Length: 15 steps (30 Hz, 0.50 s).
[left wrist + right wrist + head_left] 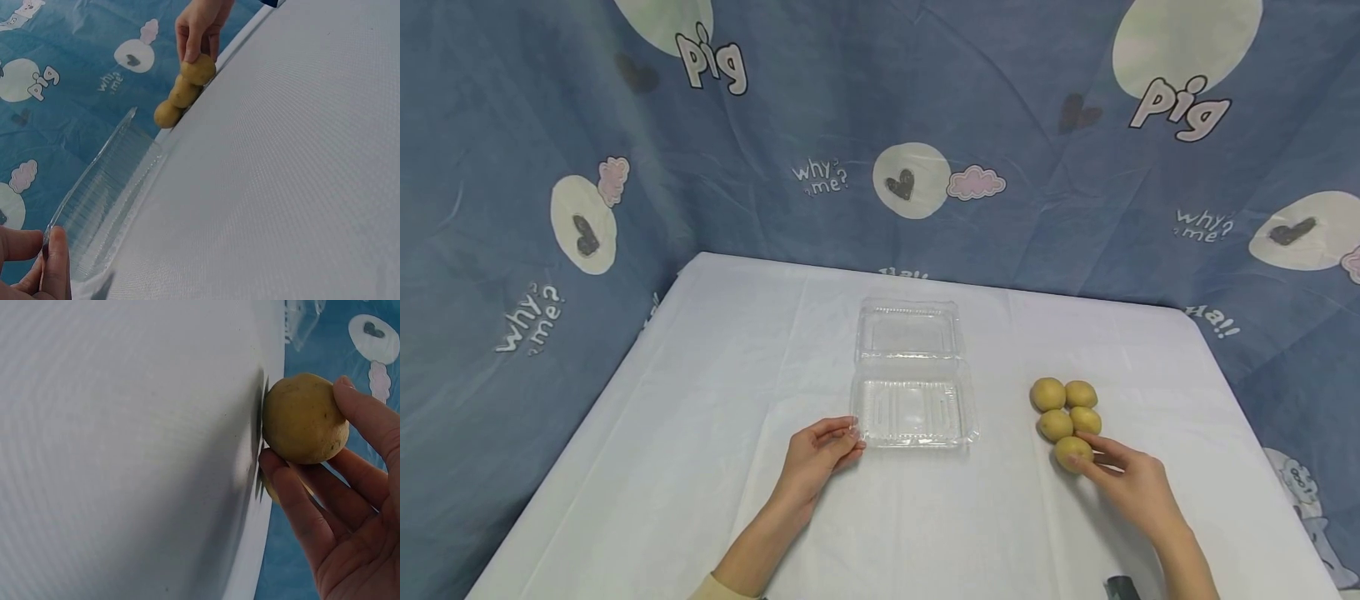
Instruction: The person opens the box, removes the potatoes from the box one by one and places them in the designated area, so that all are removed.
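Note:
A clear plastic clamshell container point(913, 440) lies on the table with its lid point(910, 305) folded back, away from me. At its near left corner, my left hand point(824, 450) pinches the rim between thumb and fingers, as the left wrist view also shows. Over to the right, several round yellow fruits point(1056, 426) sit close together. My right hand point(1131, 483) holds the nearest fruit point(305, 419), thumb on one side and fingertips on the other. Whether that fruit touches the table cannot be told.
A white cloth covers the table point(700, 375). Behind it and along its sides hangs a blue printed curtain point(820, 225). A dark cylindrical object point(1122, 587) shows at the bottom edge, left of my right forearm.

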Tool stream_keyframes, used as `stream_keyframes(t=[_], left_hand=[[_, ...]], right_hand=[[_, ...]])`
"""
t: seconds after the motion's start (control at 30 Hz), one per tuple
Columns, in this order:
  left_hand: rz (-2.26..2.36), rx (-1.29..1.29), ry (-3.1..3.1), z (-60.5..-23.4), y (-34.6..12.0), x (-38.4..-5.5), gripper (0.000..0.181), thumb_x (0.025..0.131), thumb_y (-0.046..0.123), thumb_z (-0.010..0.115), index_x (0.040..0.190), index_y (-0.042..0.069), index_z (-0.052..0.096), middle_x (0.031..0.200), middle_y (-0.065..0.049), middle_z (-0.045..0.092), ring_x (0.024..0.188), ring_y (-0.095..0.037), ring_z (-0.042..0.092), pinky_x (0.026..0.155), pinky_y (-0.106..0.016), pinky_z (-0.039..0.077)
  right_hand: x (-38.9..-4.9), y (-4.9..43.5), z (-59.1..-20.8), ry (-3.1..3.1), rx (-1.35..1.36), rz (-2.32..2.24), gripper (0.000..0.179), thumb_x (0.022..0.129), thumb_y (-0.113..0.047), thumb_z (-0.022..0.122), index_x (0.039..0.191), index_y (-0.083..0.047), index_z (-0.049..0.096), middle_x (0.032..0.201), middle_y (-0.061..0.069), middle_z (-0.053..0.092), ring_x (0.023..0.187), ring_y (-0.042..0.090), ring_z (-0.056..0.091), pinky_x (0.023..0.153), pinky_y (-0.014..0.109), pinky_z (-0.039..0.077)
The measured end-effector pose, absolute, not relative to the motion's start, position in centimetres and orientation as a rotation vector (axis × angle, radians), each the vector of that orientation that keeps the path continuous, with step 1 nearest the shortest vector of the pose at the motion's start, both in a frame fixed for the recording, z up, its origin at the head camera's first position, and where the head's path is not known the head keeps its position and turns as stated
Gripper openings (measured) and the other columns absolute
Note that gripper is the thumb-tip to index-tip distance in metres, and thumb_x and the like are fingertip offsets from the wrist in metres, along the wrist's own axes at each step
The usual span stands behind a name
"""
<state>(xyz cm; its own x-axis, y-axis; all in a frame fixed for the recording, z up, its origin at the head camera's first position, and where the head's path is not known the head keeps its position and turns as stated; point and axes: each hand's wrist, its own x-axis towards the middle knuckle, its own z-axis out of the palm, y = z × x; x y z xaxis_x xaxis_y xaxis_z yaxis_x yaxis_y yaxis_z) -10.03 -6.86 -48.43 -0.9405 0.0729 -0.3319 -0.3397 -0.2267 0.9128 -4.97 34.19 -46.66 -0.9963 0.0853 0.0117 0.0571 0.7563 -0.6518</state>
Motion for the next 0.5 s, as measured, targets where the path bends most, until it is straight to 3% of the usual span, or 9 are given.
stream_keyframes(t=[0.5], left_hand=[[2.274,-0.297,1.743,-48.37,-6.89,-9.94,0.032,0.091,-0.005,0.063,0.121,-0.014,0.056,0.103,-0.02,0.061,0.085,-0.018,0.068,0.081,-0.026,0.059]], right_hand=[[-5.29,34.8,-46.57,-2.988,-0.145,1.036,0.06,0.09,-0.043,0.07,0.128,0.002,0.061,0.12,0.024,0.064,0.104,0.04,0.064,0.078,0.046,0.06]])
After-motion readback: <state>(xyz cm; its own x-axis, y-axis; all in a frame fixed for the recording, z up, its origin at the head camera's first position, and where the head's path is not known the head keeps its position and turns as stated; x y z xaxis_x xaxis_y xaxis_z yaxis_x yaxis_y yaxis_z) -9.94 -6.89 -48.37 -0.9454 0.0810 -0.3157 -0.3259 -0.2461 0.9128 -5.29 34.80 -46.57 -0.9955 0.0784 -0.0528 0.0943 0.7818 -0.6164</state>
